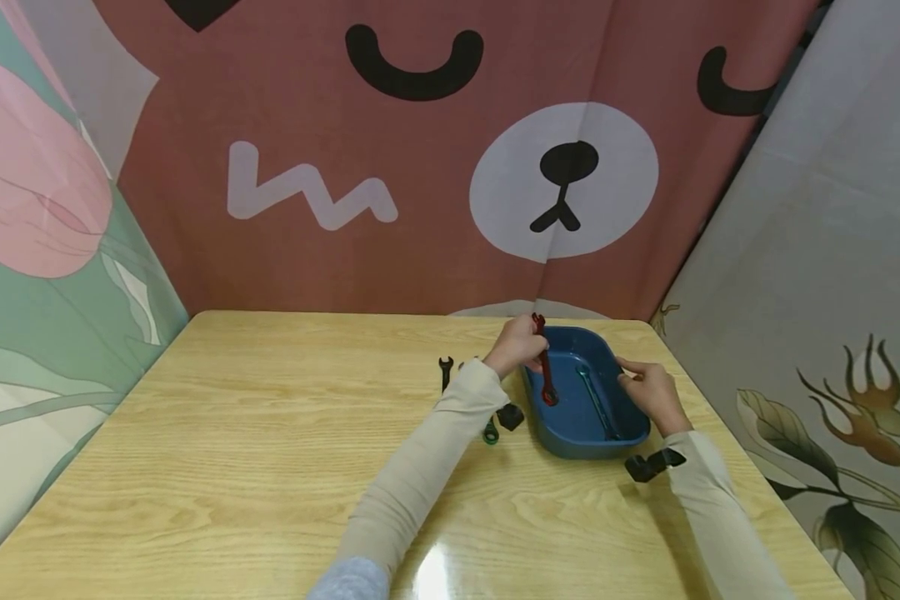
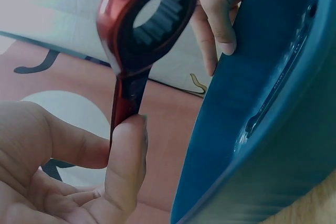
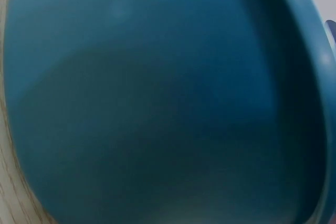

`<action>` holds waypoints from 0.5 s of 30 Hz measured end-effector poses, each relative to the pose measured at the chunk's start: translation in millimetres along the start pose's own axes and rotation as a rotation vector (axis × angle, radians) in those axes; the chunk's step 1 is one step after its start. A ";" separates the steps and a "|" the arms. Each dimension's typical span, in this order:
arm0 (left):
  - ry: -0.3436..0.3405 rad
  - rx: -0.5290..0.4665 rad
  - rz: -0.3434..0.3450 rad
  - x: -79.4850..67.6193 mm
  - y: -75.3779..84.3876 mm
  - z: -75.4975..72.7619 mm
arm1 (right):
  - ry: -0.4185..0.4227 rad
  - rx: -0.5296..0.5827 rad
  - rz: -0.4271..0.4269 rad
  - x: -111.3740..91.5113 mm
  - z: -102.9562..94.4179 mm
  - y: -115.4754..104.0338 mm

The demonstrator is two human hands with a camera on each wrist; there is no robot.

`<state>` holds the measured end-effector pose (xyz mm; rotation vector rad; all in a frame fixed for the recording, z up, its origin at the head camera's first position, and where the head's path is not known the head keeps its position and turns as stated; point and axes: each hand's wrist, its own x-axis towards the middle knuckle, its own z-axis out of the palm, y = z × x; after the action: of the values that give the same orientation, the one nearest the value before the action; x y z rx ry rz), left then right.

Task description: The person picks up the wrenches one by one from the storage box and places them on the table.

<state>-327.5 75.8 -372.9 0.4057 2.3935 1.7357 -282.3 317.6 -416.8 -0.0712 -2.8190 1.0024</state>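
My left hand pinches a red wrench between thumb and fingers. The wrench hangs steeply over the left side of a blue tub, its ring end downward. In the left wrist view that ring end shows close up, away from the tub wall. Inside the tub, a green wrench lies along the bottom. My right hand grips the tub's right rim, fingers on both sides of it in the left wrist view. The tub's blue wall fills most of the right wrist view.
On the wooden table, left of the tub, lie a black wrench and another green-ended wrench, partly hidden by the left arm. Black wrist cameras sit at both cuffs. Printed curtains stand behind and at both sides of the table.
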 end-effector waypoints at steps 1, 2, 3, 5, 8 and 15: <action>0.002 0.001 -0.002 -0.1 0.0 -0.7 | -0.002 0.003 0.001 -0.1 -0.1 0.0; 0.002 -0.002 -0.004 -0.3 0.1 -1.6 | -0.003 0.006 0.000 -0.1 -0.2 0.1; 0.001 -0.002 -0.008 -0.4 0.1 -2.2 | -0.005 0.007 0.001 -0.2 -0.5 0.4; 0.001 -0.005 -0.013 -0.5 0.0 -3.4 | -0.003 0.001 -0.004 -0.3 -0.6 1.1; 0.000 -0.007 -0.017 -1.7 0.5 -5.6 | 0.009 -0.005 -0.013 0.2 -0.3 2.6; 0.015 0.021 -0.020 -6.3 2.0 -10.4 | 0.029 -0.017 -0.033 0.3 0.7 4.0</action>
<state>-324.2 65.0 -367.9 0.3720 2.4193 1.7130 -282.7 320.3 -419.9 -0.0415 -2.7933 0.9623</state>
